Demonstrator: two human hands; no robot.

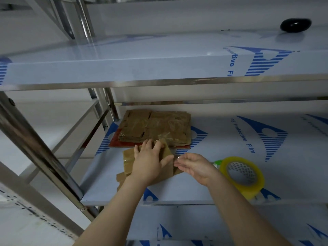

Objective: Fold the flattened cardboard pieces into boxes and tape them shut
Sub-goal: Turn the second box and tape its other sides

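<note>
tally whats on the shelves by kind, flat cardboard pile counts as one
flattened cardboard stack: 1
cardboard box under the left hand: 1
yellow tape roll: 1
red sheet under the stack: 1
black object on the upper shelf: 1
green item behind the tape roll, unclear: 1
Total: 6

Upper shelf (159, 68) overhead — tape roll (243, 176) right, cardboard stack (159, 128) behind.

A steel shelving unit (159, 83) fills the view, its shelves covered in blue-printed protective film (266, 137). Pale floor (44, 125) shows at nine o'clock. A black rounded object (295, 24) sits at one o'clock.
</note>
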